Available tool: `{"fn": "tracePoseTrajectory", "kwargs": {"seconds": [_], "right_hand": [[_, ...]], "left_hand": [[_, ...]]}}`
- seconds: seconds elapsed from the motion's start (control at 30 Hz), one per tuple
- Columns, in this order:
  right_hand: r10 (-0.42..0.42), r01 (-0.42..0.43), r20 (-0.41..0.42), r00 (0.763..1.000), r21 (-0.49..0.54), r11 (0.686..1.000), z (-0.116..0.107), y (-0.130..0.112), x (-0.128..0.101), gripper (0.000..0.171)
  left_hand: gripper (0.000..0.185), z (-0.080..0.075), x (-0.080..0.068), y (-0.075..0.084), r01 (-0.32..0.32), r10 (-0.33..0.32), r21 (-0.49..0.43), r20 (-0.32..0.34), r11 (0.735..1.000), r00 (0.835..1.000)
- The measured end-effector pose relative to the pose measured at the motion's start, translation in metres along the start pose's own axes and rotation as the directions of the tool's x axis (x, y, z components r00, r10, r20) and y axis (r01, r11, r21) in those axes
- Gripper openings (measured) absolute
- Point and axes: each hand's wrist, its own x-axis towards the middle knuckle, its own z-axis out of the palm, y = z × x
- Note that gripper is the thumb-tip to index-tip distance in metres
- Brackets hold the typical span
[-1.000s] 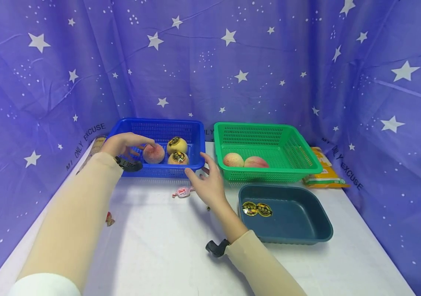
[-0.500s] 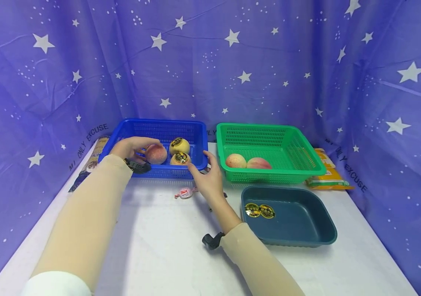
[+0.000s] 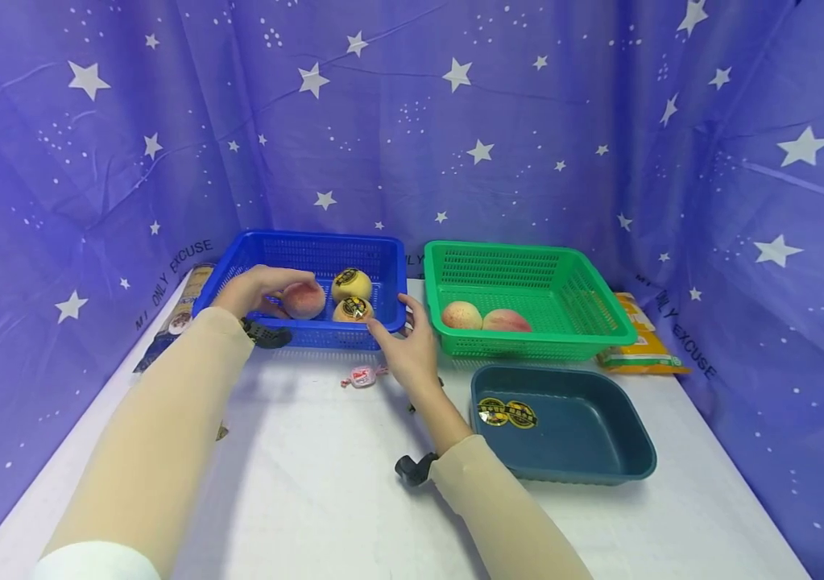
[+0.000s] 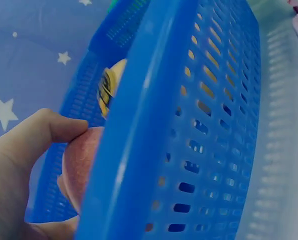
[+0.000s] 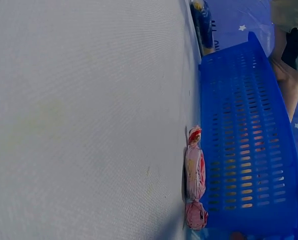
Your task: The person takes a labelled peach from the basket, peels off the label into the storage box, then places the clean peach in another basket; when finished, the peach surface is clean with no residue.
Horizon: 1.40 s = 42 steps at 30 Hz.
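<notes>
My left hand [image 3: 252, 290] reaches over the front left of the blue basket [image 3: 325, 337] and grips a reddish peach [image 3: 303, 300]. In the left wrist view, thumb and fingers curve round the peach [image 4: 80, 162], which the basket rim partly hides. To its right sit two pale yellow fruits [image 3: 351, 285] with black-and-gold stickers. My right hand [image 3: 413, 350] holds the basket's front right corner, thumb at the front and fingers along the side. A pink wrapped candy [image 3: 363, 376] lies on the table just before the basket, also visible in the right wrist view beside the basket wall.
A green basket [image 3: 527, 344] with two peaches [image 3: 507, 321] stands to the right. In front of it is a dark teal tub [image 3: 564, 439] bearing two round stickers. An orange packet [image 3: 642, 350] lies at far right, another packet [image 3: 178, 318] at far left behind my left arm.
My left fingers have settled closer round the peach, which stays in the basket. My right hand keeps to the basket corner. The head view has shifted slightly.
</notes>
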Motion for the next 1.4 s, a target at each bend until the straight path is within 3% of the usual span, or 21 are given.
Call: {"fn": "tracePoseTrajectory", "kwargs": {"seconds": [0.17, 0.3, 0.5, 0.7, 0.8, 0.87, 1.03, 1.1, 1.2, 1.3, 1.4], "right_hand": [[0.000, 0.000, 0.007, 1.000, 0.025, 1.000, 0.001, -0.001, -0.001, 0.079], [0.004, -0.004, 0.010, 1.000, 0.035, 0.999, 0.001, 0.000, -0.001, 0.080], [0.003, -0.003, 0.011, 1.000, 0.033, 0.999, -0.001, 0.001, -0.001, 0.079], [0.000, -0.001, 0.018, 1.000, 0.048, 0.999, -0.003, 0.001, 0.000, 0.078], [-0.010, 0.009, 0.029, 1.000, 0.054, 0.999, -0.003, 0.001, 0.000, 0.078], [-0.017, 0.016, 0.033, 0.999, 0.054, 0.998, -0.003, 0.001, 0.001, 0.079], [-0.041, 0.038, 0.032, 0.999, 0.067, 0.997, -0.004, 0.002, 0.002, 0.080], [-0.045, 0.043, 0.034, 0.998, 0.061, 0.997, -0.004, 0.002, 0.002, 0.080], [-0.045, 0.044, 0.035, 0.998, 0.046, 0.998, -0.005, 0.002, 0.002, 0.080], [-0.051, 0.049, 0.037, 0.998, 0.049, 0.998, -0.006, 0.002, 0.002, 0.079], [-0.059, 0.057, 0.039, 0.997, 0.055, 0.997, -0.006, 0.003, 0.002, 0.080]], "left_hand": [[0.098, -0.002, -0.013, 0.005, -0.099, 0.091, -0.084, -0.099, 0.991, 0.991], [0.091, 0.002, -0.028, 0.010, -0.247, 0.232, -0.081, -0.158, 0.966, 0.960], [0.076, 0.018, -0.060, 0.012, -0.413, 0.398, -0.024, -0.221, 0.911, 0.891], [0.069, 0.041, -0.093, 0.000, -0.546, 0.534, -0.025, -0.174, 0.837, 0.827], [0.074, 0.056, -0.106, -0.012, -0.612, 0.602, -0.034, -0.141, 0.790, 0.786], [0.079, 0.066, -0.112, -0.021, -0.658, 0.649, -0.048, -0.125, 0.751, 0.750], [0.086, 0.091, -0.119, -0.050, -0.740, 0.738, -0.083, -0.061, 0.667, 0.672], [0.087, 0.100, -0.120, -0.065, -0.748, 0.749, -0.076, -0.026, 0.659, 0.662], [0.086, 0.112, -0.120, -0.084, -0.741, 0.743, -0.063, 0.030, 0.669, 0.668], [0.085, 0.123, -0.118, -0.096, -0.729, 0.731, -0.058, 0.095, 0.682, 0.676], [0.087, 0.131, -0.116, -0.104, -0.722, 0.722, -0.074, 0.164, 0.688, 0.672]]}}
